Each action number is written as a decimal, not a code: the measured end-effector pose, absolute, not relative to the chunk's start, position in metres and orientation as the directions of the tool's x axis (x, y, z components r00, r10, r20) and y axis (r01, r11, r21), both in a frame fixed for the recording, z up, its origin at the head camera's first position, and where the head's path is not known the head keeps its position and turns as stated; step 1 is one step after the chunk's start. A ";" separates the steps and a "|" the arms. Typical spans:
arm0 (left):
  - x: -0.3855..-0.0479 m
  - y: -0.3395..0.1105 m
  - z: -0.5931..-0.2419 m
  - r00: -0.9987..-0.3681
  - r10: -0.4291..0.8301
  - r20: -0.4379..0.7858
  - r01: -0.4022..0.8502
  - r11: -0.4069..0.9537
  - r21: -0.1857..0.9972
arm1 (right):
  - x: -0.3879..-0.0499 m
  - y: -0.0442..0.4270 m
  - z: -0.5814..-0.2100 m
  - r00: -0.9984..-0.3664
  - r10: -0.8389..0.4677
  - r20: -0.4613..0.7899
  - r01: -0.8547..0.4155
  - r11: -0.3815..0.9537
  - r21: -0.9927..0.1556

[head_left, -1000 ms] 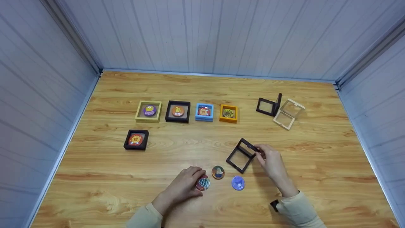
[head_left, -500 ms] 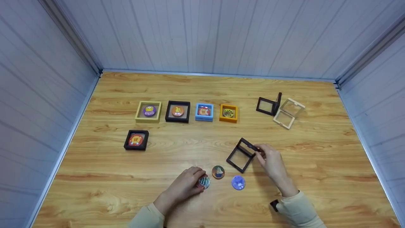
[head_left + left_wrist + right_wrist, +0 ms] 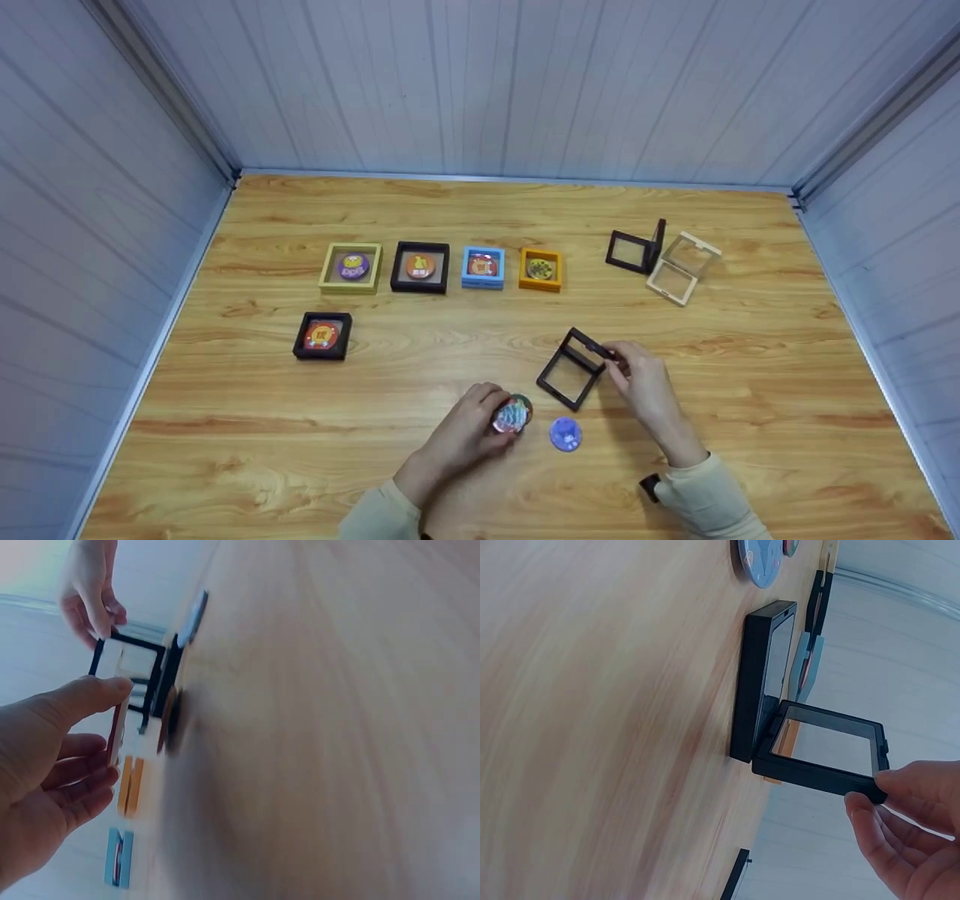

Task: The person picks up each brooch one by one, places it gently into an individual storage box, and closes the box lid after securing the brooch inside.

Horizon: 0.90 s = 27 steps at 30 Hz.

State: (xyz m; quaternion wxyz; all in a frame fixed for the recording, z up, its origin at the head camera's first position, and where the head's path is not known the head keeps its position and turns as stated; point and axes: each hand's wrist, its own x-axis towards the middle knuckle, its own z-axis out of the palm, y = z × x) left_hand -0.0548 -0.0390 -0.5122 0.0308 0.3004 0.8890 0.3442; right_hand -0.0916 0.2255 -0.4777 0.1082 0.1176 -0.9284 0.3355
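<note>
Between thumb and fingers, my left hand grips a round badge with a red and teal print, raised off the table. Beneath it a second, dark green badge lies partly hidden. My right hand pinches the raised lid of a black display frame; its other half lies on the table, hinged wide, as the right wrist view shows. A purple badge lies just below that frame.
Yellow, black, blue and orange frames with badges form a row behind. Another black frame sits at left. Unfolded black and cream frames stand at back right. Panels wall the table.
My left hand has lifted the red and teal badge and carried it to the right, over the dark green badge. The right hand and its frame stay put.
</note>
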 end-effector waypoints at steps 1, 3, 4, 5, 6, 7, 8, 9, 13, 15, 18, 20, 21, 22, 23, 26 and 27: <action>-0.056 -0.036 -0.512 -0.818 0.554 0.155 0.513 0.581 0.631 | -0.092 0.225 -0.478 -0.951 -0.142 0.275 -0.285 0.749 -0.599; -0.060 -0.029 -0.511 -0.819 0.552 0.155 0.512 0.584 0.630 | -0.091 0.225 -0.478 -0.955 -0.136 0.265 -0.274 0.751 -0.600; -0.063 -0.026 -0.511 -0.820 0.551 0.154 0.512 0.586 0.628 | -0.091 0.225 -0.478 -0.956 -0.134 0.260 -0.269 0.752 -0.602; -0.065 -0.024 -0.510 -0.822 0.549 0.151 0.510 0.592 0.624 | -0.091 0.226 -0.478 -0.958 -0.132 0.256 -0.265 0.753 -0.603; -0.067 -0.021 -0.509 -0.823 0.547 0.151 0.510 0.597 0.619 | -0.091 0.226 -0.478 -0.959 -0.131 0.253 -0.262 0.753 -0.604; -0.070 -0.019 -0.509 -0.823 0.548 0.153 0.513 0.599 0.614 | -0.091 0.226 -0.478 -0.959 -0.129 0.252 -0.260 0.754 -0.603; -0.072 -0.016 -0.509 -0.822 0.547 0.156 0.516 0.601 0.611 | -0.091 0.226 -0.478 -0.959 -0.129 0.251 -0.259 0.754 -0.603; -0.075 -0.013 -0.508 -0.822 0.545 0.161 0.518 0.602 0.607 | -0.091 0.226 -0.478 -0.959 -0.128 0.253 -0.259 0.754 -0.603; -0.083 -0.001 -0.508 -0.823 0.539 0.178 0.526 0.606 0.596 | -0.091 0.226 -0.478 -0.956 -0.132 0.263 -0.269 0.754 -0.598; -0.086 0.005 -0.507 -0.825 0.536 0.177 0.524 0.611 0.593 | -0.091 0.226 -0.478 -0.954 -0.135 0.269 -0.275 0.754 -0.597; -0.091 0.015 -0.507 -0.825 0.537 0.177 0.527 0.616 0.586 | -0.091 0.226 -0.478 -0.951 -0.135 0.278 -0.281 0.750 -0.599; -0.095 0.021 -0.507 -0.825 0.537 0.175 0.528 0.621 0.580 | -0.091 0.226 -0.478 -0.951 -0.134 0.280 -0.283 0.746 -0.603; -0.096 0.024 -0.507 -0.825 0.537 0.175 0.528 0.624 0.576 | -0.091 0.226 -0.479 -0.951 -0.133 0.281 -0.283 0.744 -0.605; -0.098 0.027 -0.507 -0.825 0.538 0.174 0.530 0.628 0.570 | -0.091 0.226 -0.479 -0.951 -0.132 0.279 -0.281 0.742 -0.608; -0.099 0.030 -0.508 -0.825 0.537 0.174 0.531 0.634 0.562 | -0.091 0.226 -0.479 -0.952 -0.130 0.278 -0.280 0.741 -0.610; -0.103 0.038 -0.510 -0.830 0.531 0.170 0.527 0.648 0.550 | -0.091 0.226 -0.479 -0.953 -0.129 0.273 -0.276 0.740 -0.613; -0.104 0.040 -0.510 -0.832 0.528 0.170 0.526 0.653 0.544 | -0.091 0.226 -0.479 -0.954 -0.129 0.272 -0.275 0.741 -0.613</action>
